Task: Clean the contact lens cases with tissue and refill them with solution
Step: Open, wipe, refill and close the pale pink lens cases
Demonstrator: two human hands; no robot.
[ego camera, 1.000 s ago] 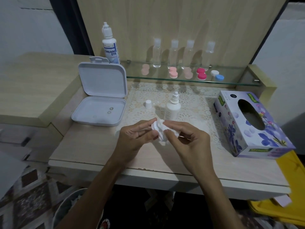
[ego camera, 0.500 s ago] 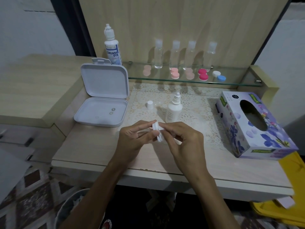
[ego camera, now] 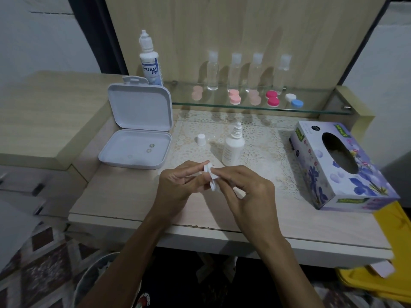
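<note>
My left hand (ego camera: 178, 183) pinches a small white contact lens case (ego camera: 210, 174), held on edge above the table's front half. Against it my right hand (ego camera: 249, 192) presses a bit of white tissue (ego camera: 239, 193), mostly hidden under the fingers. Just behind the hands an uncapped white solution bottle (ego camera: 232, 147) stands on the lace mat, and its cap (ego camera: 201, 139) sits to the left. Several more lens cases, pale pink (ego camera: 234, 97), deep pink (ego camera: 272, 98) and white-and-blue (ego camera: 294, 100), lie on the glass shelf (ego camera: 322, 111).
An open white box (ego camera: 135, 150) holding small lenses lies at the left. A tall Dream Eye bottle (ego camera: 150, 61) stands behind it. Several clear bottles (ego camera: 234, 72) line the shelf. A tissue box (ego camera: 338, 165) sits at the right. A bin (ego camera: 93, 283) stands below the table edge.
The bunched tissue that covered the case has been drawn down into my right hand, so the white lens case now shows between my fingers. Both hands stay in the same spot.
</note>
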